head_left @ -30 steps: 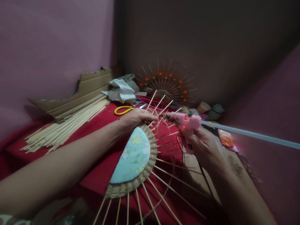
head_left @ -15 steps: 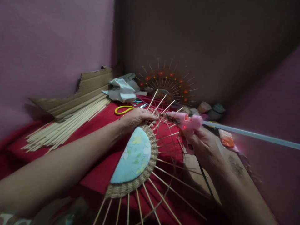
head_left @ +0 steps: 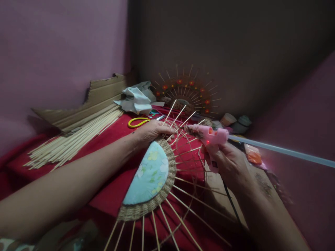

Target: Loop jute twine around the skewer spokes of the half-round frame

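My left hand (head_left: 158,131) grips the upper end of a half-round woven piece, its fingers closed around the thin sticks and braided edge. The piece has a blue floral cloth centre (head_left: 150,174), a braided border (head_left: 171,167) and many thin sticks (head_left: 180,216) fanning outward, with a thin twine ring crossing them. My right hand (head_left: 230,158) is wrapped around the handle of a pink glue gun (head_left: 216,136). Its dirty nozzle points left, close to the sticks by my left fingertips. A long clear glue stick (head_left: 277,150) juts from its back.
Yellow-handled scissors (head_left: 138,122) lie on the red cloth (head_left: 110,139). Bundled pale sticks (head_left: 75,136) rest at left against cardboard (head_left: 83,113). Crumpled light cloth (head_left: 136,99) sits behind. A flower-trimmed fan piece (head_left: 187,83) leans on the back wall. A wooden board (head_left: 217,195) is at right.
My right hand has drawn the glue gun slightly to the right, away from my left fingertips. My left hand and the woven piece stay in place.
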